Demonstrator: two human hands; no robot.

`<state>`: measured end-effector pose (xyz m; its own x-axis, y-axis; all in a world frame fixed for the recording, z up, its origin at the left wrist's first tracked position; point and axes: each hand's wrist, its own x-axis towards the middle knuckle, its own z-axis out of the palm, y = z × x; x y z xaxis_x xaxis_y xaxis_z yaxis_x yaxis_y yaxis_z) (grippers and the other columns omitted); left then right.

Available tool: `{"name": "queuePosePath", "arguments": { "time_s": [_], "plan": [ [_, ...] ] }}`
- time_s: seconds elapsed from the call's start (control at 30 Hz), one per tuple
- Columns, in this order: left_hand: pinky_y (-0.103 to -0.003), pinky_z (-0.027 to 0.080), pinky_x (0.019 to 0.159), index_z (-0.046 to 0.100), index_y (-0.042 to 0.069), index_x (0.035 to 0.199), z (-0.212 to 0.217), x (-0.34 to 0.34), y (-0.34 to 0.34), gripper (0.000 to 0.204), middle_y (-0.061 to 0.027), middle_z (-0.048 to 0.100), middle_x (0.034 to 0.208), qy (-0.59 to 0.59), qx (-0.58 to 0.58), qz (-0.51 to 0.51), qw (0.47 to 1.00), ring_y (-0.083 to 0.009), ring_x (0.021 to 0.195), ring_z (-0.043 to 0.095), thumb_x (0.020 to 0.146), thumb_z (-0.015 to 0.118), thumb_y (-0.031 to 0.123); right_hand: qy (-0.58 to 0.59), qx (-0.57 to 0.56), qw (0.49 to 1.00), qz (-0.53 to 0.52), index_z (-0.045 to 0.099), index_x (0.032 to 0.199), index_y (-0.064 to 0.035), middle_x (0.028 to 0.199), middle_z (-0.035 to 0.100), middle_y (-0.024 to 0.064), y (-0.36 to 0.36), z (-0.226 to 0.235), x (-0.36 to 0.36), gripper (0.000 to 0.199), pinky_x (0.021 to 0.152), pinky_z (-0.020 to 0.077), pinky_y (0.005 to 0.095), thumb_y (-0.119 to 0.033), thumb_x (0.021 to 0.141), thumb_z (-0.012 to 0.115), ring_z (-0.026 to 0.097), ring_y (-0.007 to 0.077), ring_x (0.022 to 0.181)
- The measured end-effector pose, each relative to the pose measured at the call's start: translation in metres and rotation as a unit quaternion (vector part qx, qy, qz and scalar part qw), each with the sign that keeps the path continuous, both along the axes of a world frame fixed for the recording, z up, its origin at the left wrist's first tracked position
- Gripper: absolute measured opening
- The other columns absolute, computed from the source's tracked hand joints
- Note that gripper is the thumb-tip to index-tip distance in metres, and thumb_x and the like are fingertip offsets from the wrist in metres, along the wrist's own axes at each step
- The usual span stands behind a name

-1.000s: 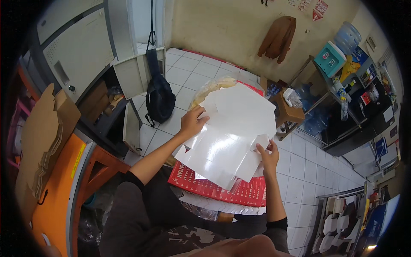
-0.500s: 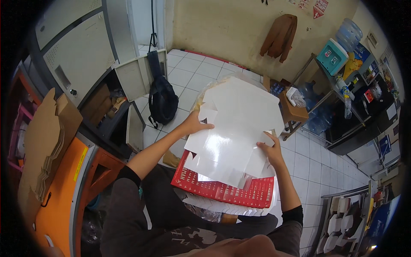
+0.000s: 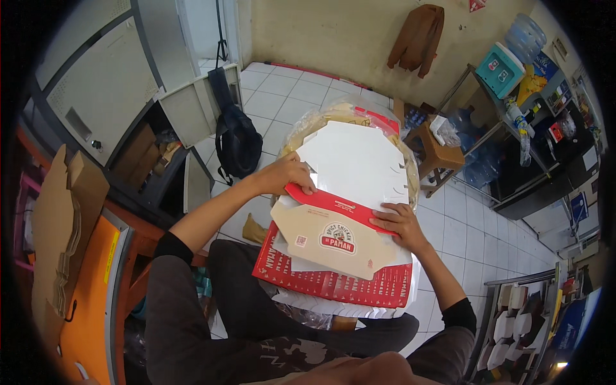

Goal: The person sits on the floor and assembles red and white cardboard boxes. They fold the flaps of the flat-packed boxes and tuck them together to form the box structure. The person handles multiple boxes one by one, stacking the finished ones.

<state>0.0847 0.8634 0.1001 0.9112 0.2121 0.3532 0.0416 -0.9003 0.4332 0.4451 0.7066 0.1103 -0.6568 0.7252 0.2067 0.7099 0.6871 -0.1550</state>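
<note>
cardboard box [image 3: 339, 226]: beige side up, red strip [image 3: 343, 205] along its far edge, over the red stack [image 3: 321, 287]; white cardboard [image 3: 356, 154] just beyond. from my remote feed i see 2 hands on the strip: left hand [image 3: 292, 174] gripping its left end, right hand [image 3: 402, 224] with fingers laid on its right end; whether it grips underneath i cannot tell.

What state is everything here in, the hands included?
Carton blank: partly folded, printed panel up
Left hand: fingers curled at red strip's left end
Right hand: fingers on the strip's right end
Printed red stack: beneath the carton blank
Lower locker door: open
Brown jacket: hung on wall
</note>
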Motion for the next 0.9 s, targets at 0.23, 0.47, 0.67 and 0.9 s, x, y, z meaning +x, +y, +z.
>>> {"name": "queuePosePath", "arguments": {
  "time_s": [0.23, 0.47, 0.67, 0.9],
  "plan": [
    [-0.038, 0.034, 0.087, 0.066, 0.017, 0.098, 0.038, 0.009, -0.022, 0.030, 0.0037, 0.061, 0.117, 0.210, 0.198, -0.023, 0.957, -0.0150, 0.101, 0.054, 0.068, 0.068, 0.017, -0.051, -0.045, 0.997, -0.029, 0.057, 0.126, -0.0255, 0.129, 0.055, -0.0025, -0.011, 0.018, -0.008, 0.049, 0.104, 0.0265, 0.0433, -0.015, 0.078, 0.059, 0.045, 0.0273, 0.121],
    [-0.033, 0.040, 0.081, 0.066, 0.006, 0.100, 0.028, 0.001, -0.002, 0.027, -0.0046, 0.067, 0.094, 0.146, -0.082, 0.035, 0.985, -0.0149, 0.087, 0.058, 0.078, 0.066, 0.024, 0.263, -0.228, 0.926, -0.145, 0.060, 0.122, -0.0139, 0.120, 0.059, 0.0083, 0.006, -0.001, 0.009, 0.036, 0.097, 0.0375, 0.0372, -0.023, 0.087, 0.056, 0.048, 0.0239, 0.114],
    [-0.030, 0.047, 0.074, 0.067, 0.001, 0.096, 0.023, -0.002, 0.010, 0.036, -0.0091, 0.067, 0.083, 0.145, -0.255, 0.098, 0.951, -0.0152, 0.076, 0.059, 0.086, 0.063, 0.035, 0.339, -0.014, 0.876, -0.342, 0.041, 0.133, -0.0054, 0.123, 0.052, 0.0119, -0.024, 0.035, 0.001, 0.059, 0.094, 0.0413, 0.0415, -0.007, 0.078, 0.065, 0.050, 0.0257, 0.113],
    [-0.031, 0.046, 0.079, 0.060, -0.001, 0.108, 0.024, -0.002, 0.015, 0.039, -0.0104, 0.064, 0.093, 0.061, -0.348, 0.156, 0.922, -0.0169, 0.086, 0.057, 0.085, 0.064, 0.030, -0.115, 0.083, 0.990, -0.006, 0.048, 0.126, -0.0010, 0.120, 0.053, 0.0161, -0.102, 0.066, -0.120, 0.055, 0.102, 0.0344, 0.0454, -0.024, 0.078, 0.063, 0.052, 0.0290, 0.108]
  ]
}}
